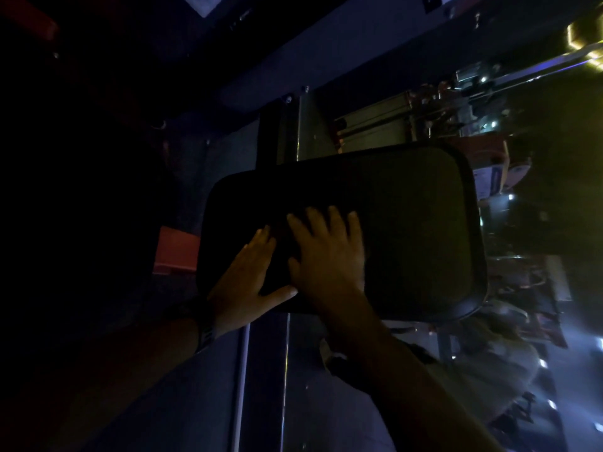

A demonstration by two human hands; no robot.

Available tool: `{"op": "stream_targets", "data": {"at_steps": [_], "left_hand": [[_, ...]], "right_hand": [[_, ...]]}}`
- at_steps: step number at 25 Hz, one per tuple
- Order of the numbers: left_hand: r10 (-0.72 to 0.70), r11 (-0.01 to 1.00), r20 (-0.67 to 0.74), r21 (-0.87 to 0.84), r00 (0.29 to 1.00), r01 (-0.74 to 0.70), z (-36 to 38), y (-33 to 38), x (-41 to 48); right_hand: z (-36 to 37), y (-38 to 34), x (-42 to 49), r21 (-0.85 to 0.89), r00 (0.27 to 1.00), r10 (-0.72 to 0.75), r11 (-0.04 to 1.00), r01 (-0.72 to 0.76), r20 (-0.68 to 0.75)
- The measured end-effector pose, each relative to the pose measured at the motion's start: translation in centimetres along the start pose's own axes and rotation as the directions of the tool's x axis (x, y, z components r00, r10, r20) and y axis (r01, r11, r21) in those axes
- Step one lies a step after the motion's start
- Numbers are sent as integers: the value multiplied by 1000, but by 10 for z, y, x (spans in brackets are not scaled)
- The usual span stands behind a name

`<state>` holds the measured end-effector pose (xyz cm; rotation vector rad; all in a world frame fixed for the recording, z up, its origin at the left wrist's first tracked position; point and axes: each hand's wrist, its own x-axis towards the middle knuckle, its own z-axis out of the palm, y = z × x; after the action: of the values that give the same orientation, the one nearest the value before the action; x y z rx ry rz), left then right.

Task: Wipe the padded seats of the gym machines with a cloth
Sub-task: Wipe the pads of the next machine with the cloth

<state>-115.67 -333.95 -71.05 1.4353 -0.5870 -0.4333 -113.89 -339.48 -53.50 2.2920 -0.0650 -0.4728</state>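
Observation:
A black padded seat [408,230] with rounded corners fills the middle of the dim head view. Both my hands lie flat on its near left part. My left hand [244,275] has straight fingers and its thumb stretched out to the right. My right hand [329,252] lies spread beside it, fingers pointing away from me. A dark patch [280,256] under and between the two hands may be a cloth, but the light is too poor to tell it from the pad. A dark band sits on my left wrist.
The seat's metal frame [303,132] rises behind the pad. A red block [177,249] sits left of the seat. Two bright metal rails [243,380] run below it. More gym gear and bright lamps [489,125] crowd the right side. The left side is nearly black.

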Motion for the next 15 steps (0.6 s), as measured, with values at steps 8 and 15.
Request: {"op": "stream_targets", "data": {"at_steps": [8,15], "left_hand": [[-44,999,25,-10,999,45,0,-3,-2],[-68,996,-17,-53,998,67,-5,3,14]], "right_hand": [[-19,22,52,-54,997,69,996,-71,-31],[-6,-3,79,-71,994,-96,993,99,51]]}}
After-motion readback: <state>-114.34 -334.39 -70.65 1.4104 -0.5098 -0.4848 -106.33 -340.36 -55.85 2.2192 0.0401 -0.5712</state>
